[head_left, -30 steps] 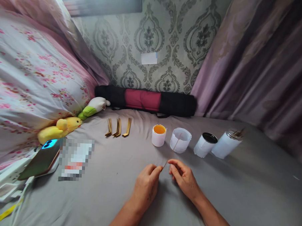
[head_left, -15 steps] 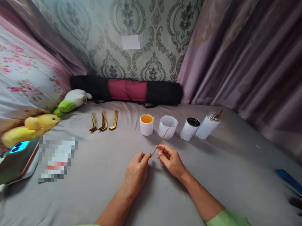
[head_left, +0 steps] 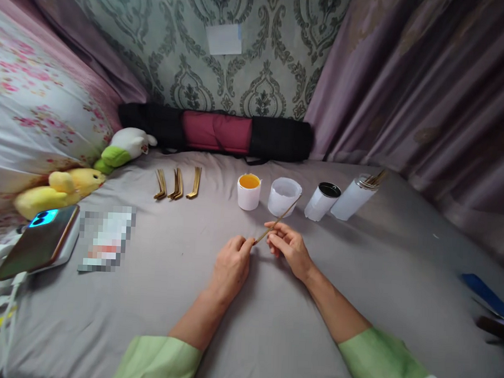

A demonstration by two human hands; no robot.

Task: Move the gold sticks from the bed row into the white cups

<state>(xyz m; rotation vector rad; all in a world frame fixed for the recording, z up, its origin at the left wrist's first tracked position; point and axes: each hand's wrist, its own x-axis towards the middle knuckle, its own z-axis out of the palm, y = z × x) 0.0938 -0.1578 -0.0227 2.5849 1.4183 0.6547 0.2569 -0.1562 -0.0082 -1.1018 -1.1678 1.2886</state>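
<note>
A thin brown stick (head_left: 287, 209) slants up to the right between my hands. My left hand (head_left: 233, 263) is closed in a pinch on its lower end. Higher up, my right hand (head_left: 290, 248) has thumb and fingers curled in around the stick. From this view, the stick's upper tip crosses the rim of a translucent white cup (head_left: 279, 206). Left of that cup stands a white cup with orange contents (head_left: 249, 199). A white can with a dark inside (head_left: 317, 207) and a white jar of brown sticks (head_left: 351, 202) lean to the right.
Three bundles of bent golden sticks (head_left: 177, 186) lie on the grey sheet (head_left: 167, 297). On the left are a phone (head_left: 36, 246), a blurred packet (head_left: 107, 241) and plush toys (head_left: 72, 187). A black and maroon roll bag (head_left: 216, 133) lies along the wall. A blue object (head_left: 485, 296) is far right.
The view has tilted down, so things sit higher in the picture. Both hands stay on the stick, which now leans lower toward the right.
</note>
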